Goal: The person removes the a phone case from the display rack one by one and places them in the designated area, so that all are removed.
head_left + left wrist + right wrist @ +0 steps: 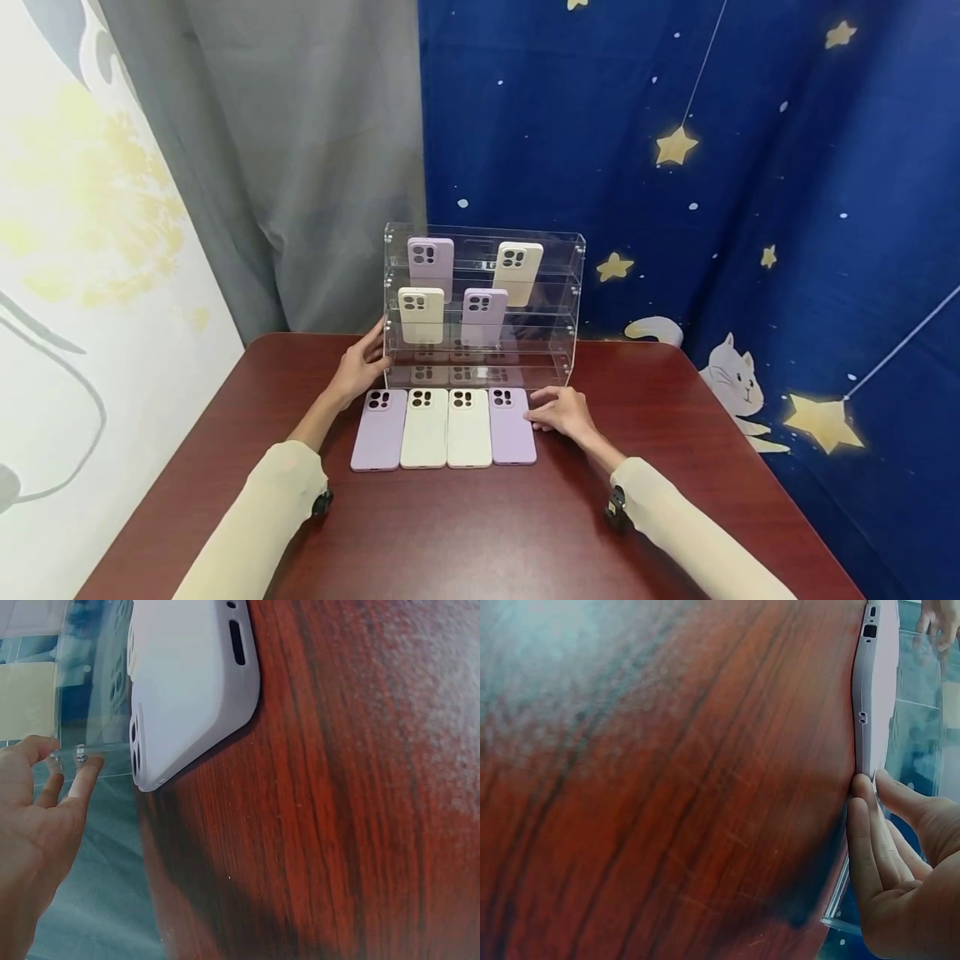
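Observation:
A clear acrylic display stand (480,379) rises in tiers at the back of the table. My left hand (362,367) grips its left side panel near the base, thumb toward the front edge. In the left wrist view, those fingers (88,774) meet the panel beside its metal fasteners. Against the stand's front lies a row of phone cases, camera cutouts at the far end: a purple case (380,437) at left, two cream ones (425,433) between, and another purple phone case (514,433) at right. My right hand (561,411) pinches this last case's right edge, thumb and fingertips at its side.
On the stand's tiers sit two purple cases (431,279) and two cream cases (422,315). Behind the dark red wooden table (465,533) hang a grey curtain (322,125) and a blue starry curtain (570,108). A pale wall panel (90,275) stands at left.

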`<state>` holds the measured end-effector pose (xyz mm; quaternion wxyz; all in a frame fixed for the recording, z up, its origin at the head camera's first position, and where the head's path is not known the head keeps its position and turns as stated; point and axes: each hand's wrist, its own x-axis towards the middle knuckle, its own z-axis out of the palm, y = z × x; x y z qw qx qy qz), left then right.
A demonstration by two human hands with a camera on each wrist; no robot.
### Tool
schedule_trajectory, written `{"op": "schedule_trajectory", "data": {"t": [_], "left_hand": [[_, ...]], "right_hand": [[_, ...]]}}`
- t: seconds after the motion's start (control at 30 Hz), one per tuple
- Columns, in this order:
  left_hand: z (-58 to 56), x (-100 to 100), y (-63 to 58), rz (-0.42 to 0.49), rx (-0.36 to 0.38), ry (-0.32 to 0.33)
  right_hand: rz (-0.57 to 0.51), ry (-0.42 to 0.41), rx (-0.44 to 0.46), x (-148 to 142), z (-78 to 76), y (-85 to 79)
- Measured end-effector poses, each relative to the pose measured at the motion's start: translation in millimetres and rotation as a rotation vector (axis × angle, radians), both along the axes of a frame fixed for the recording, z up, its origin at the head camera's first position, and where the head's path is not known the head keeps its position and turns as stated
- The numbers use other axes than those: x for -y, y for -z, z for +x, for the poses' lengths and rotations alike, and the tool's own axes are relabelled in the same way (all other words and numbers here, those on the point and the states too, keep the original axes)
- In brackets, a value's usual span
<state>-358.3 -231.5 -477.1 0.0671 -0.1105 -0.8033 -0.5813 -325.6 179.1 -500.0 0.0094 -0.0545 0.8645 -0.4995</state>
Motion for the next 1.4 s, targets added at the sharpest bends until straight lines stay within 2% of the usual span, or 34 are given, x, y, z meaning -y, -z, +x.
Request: {"op": "schedule_trajectory", "data": {"t": [0.23,0.63,0.93,1.17,1.4], "left_hand": [[-1.3,0,0.1,0.003,0.000,0.001],[-0.7,0,-0.9,-0.017,0.028,-0.006],[-0.4,-1,-1.6,-0.015,0.023,-0.002],[-0.7,-1,-0.5,-0.018,0.019,-0.001],[-1.3,-1,-0.1,-0.010,0.030,-0.003]], "right_hand": [[-0.008,-0.011,-0.033,-3,-1.4,-5.1],[0.140,0.029,-0.147,-4,-9.7,-18.0],[0.037,0.017,-0.145,0,-13.7,-36.3],[0.090,0.057,-0.211,7,-19.3,-49.1],[0.018,0.043,-0.239,13,-26.6,-63.0]]}}
